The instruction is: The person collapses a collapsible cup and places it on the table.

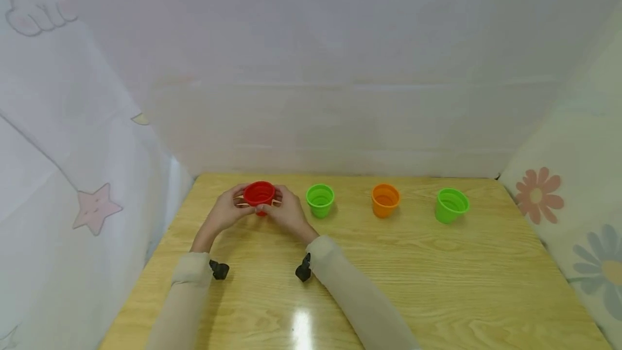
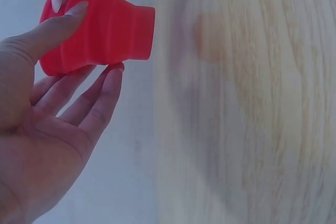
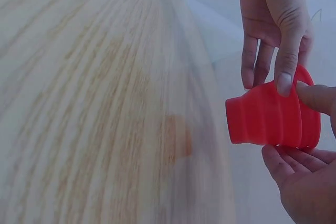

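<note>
Both hands hold a red collapsible cup (image 1: pixel 259 193) above the far left part of the table, its mouth facing up. My left hand (image 1: pixel 226 210) grips it from the left, thumb on the near wall and fingers around the far side. From the right, my right hand (image 1: pixel 290 212) grips the same cup, its thumb near the rim. In the left wrist view the ringed wall of the red cup (image 2: pixel 105 32) is extended and narrows to its base. The right wrist view shows the cup's base (image 3: pixel 236 120) apart from the wood, with a faint reddish reflection below.
To the right of the hands a green cup (image 1: pixel 320 201), an orange cup (image 1: pixel 385 201) and another green cup (image 1: pixel 451 206) stand in a row on the wooden table (image 1: pixel 437 285). Pale printed cloth (image 1: pixel 340 69) hangs behind the table and on both sides.
</note>
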The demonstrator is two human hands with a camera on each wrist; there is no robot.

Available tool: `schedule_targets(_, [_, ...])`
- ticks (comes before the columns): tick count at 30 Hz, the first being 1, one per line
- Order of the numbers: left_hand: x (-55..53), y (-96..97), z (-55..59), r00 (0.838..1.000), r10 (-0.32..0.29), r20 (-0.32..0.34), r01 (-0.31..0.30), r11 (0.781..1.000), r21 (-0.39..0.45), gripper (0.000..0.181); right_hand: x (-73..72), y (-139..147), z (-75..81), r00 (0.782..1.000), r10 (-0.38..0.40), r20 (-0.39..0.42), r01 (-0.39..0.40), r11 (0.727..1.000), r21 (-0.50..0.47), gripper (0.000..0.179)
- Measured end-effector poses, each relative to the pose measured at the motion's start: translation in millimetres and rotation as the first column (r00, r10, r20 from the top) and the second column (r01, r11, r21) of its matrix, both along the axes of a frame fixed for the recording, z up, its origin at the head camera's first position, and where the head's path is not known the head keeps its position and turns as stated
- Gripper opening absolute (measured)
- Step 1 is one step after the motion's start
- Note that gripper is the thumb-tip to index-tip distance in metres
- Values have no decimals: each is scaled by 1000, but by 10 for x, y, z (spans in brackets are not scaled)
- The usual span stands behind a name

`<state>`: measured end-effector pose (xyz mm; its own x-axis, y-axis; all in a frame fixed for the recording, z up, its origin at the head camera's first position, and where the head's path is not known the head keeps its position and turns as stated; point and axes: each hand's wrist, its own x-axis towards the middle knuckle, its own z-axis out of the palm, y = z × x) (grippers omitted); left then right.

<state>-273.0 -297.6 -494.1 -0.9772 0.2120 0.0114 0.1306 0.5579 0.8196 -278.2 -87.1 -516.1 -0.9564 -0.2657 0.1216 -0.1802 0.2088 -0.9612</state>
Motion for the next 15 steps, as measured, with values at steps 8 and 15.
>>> schedule_targets(8, [185,72,71,998,6,-58,-6,1000,-7,73,169,61,67,1000,10,-8,-11,1000,-13,62])
schedule_targets(15, [357,244,102,997,22,-73,-20,999,27,72,306,197,103,1000,-1,-6,1,999,-44,62])
